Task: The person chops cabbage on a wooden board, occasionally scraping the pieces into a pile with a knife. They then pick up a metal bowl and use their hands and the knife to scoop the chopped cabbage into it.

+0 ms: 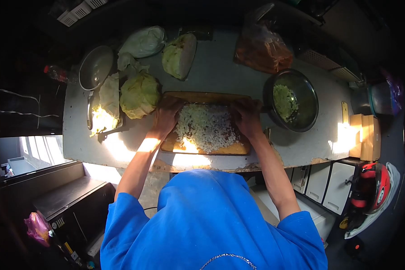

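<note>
Keeping both hands level would suit this step: left hand (170, 109) and right hand (246, 112) flank the brown rectangular wooden board (236, 149) mid-frame, finely chopped pale-green cabbage (204, 128) loose on it. Fingers look curled; their opening, or any hold, I cannot tell. Even pressure should limit spills.

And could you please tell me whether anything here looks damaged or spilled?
Yes, the table's front edge looks damaged: ragged brown patches break up its pale surface. I see no clear spill; the chopped pale vegetable is spread loosely, but it appears to lie on the cutting board.
</note>
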A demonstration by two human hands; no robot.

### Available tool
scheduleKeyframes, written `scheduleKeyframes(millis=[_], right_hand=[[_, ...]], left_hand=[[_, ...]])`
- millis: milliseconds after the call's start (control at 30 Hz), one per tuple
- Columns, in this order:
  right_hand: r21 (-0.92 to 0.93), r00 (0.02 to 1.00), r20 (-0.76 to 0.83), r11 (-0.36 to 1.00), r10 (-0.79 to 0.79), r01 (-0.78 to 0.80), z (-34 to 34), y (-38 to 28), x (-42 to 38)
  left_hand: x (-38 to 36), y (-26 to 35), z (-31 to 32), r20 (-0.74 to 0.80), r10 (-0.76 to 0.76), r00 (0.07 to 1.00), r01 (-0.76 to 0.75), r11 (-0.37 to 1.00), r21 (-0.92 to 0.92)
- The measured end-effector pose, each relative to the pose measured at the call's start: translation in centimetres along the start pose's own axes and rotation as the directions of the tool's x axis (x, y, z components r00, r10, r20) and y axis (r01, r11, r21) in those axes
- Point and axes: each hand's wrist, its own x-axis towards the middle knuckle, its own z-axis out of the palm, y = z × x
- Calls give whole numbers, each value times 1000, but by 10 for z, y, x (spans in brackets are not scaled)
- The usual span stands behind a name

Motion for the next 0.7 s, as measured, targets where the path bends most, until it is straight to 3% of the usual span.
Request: scheduleKeyframes(millis=[200,300,433,533,600,700], right_hand=[[-17,998,-48,999,-40,39,-3,1,5],[-5,999,-43,1000,-21,21,-3,-5,0],[-8,1000,5,1000,-5,5,-3,-3,1],[-6,998,-51,999,-48,47,-7,-3,8],[2,997,-60,999,-42,42,-11,-3,12],[3,999,-30,999,-32,32,-5,-1,4]], left_hand=[[7,-11,3,-68,115,991,-118,992,-44],[2,-2,0,-36,44,998,-46,998,-32],[-4,-10,10,-50,63,997,-65,998,-27],[2,-14,7,-22,108,994,-108,994,3],[4,-14,8,-73,68,995,-70,997,-24],[2,-11,9,-6,26,1000,-26,999,-40]])
